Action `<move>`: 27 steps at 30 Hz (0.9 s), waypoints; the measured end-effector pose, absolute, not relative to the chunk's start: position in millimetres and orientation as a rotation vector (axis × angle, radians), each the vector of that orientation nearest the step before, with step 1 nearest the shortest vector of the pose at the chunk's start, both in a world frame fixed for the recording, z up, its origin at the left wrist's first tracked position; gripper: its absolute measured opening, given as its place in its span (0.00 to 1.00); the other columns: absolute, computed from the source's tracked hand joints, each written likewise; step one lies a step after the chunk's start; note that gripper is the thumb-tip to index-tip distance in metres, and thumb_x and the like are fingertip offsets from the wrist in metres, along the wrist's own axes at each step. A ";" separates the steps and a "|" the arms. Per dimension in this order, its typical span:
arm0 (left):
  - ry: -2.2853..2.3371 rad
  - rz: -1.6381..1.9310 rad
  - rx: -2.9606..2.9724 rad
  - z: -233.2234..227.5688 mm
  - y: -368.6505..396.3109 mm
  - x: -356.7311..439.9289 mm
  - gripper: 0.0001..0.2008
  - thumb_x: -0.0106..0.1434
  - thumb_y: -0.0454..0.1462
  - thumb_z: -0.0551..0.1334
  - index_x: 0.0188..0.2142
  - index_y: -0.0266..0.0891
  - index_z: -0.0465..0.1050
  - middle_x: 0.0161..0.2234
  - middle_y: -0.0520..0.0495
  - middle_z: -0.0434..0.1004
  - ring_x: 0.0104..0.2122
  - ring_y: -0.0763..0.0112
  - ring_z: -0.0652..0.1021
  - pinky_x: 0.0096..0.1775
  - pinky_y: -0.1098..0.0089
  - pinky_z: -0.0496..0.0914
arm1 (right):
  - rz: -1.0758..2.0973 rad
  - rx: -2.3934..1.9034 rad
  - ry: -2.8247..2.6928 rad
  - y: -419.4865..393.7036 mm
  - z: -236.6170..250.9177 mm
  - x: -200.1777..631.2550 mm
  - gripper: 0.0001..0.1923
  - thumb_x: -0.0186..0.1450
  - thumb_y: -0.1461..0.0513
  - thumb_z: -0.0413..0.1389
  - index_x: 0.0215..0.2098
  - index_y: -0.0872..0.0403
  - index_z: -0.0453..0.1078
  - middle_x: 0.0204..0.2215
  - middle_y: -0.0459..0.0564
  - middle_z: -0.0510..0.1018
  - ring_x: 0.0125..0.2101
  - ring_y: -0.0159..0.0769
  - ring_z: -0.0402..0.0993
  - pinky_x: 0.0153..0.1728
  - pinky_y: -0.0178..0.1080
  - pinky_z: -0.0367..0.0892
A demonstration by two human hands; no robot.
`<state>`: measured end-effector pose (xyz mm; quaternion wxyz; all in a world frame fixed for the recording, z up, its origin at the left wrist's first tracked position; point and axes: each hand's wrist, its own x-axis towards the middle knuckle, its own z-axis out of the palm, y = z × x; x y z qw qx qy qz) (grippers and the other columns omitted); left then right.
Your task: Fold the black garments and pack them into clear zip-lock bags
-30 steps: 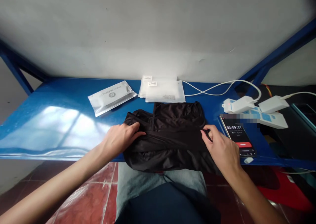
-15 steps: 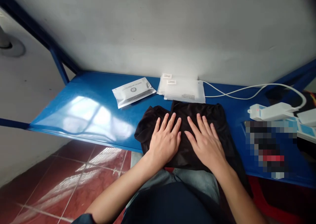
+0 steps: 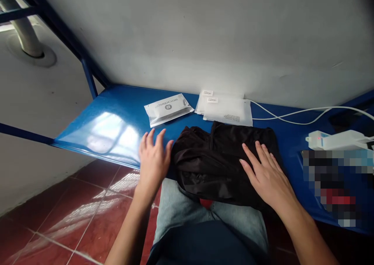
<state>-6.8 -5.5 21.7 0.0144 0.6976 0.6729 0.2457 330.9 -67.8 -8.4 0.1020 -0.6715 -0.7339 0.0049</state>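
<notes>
A folded black garment (image 3: 216,163) lies at the front edge of a blue table (image 3: 117,121), partly hanging over my lap. My right hand (image 3: 267,177) rests flat on the garment's right part, fingers spread. Just left of the garment is my left hand (image 3: 153,159), open, fingers apart, over the table's front edge and holding nothing. Its fingertips are close to the cloth's left edge.
A silvery zip bag (image 3: 168,109) and a stack of white plastic bags (image 3: 226,109) lie at the back by the wall. White cables (image 3: 295,115) run to a white power adapter (image 3: 333,140) at the right. A blurred-out patch sits below it. Red floor tiles lie lower left.
Both hands pressed flat on the garment's middle half a second ago. My left hand has slid off to the left; my right hand has moved to the right part. The view has turned left.
</notes>
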 end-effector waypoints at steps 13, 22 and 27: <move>1.638 1.068 1.481 6.3 -14.7 -55.9 0.18 0.74 0.42 0.52 0.59 0.40 0.68 0.43 0.45 0.82 0.34 0.70 0.80 0.36 0.70 0.74 | 0.268 -1.645 -2.278 -27.2 42.8 102.9 0.34 0.69 0.46 0.58 0.68 0.51 0.63 0.49 0.62 0.75 0.46 0.56 0.73 0.41 0.54 0.75; 1.377 1.012 1.474 7.1 -13.1 -39.4 0.20 0.69 0.40 0.62 0.59 0.42 0.73 0.46 0.44 0.85 0.49 0.60 0.83 0.51 0.62 0.76 | 0.743 -1.397 -1.870 -16.7 33.2 135.2 0.16 0.74 0.64 0.50 0.54 0.51 0.76 0.47 0.53 0.82 0.48 0.41 0.79 0.52 0.43 0.73; 1.345 1.025 1.489 10.8 -12.8 -21.4 0.18 0.69 0.44 0.64 0.55 0.41 0.77 0.49 0.43 0.85 0.50 0.57 0.83 0.48 0.61 0.79 | 0.898 -1.268 -1.515 -23.3 42.7 158.3 0.14 0.74 0.58 0.52 0.52 0.49 0.77 0.50 0.52 0.83 0.50 0.41 0.80 0.51 0.42 0.75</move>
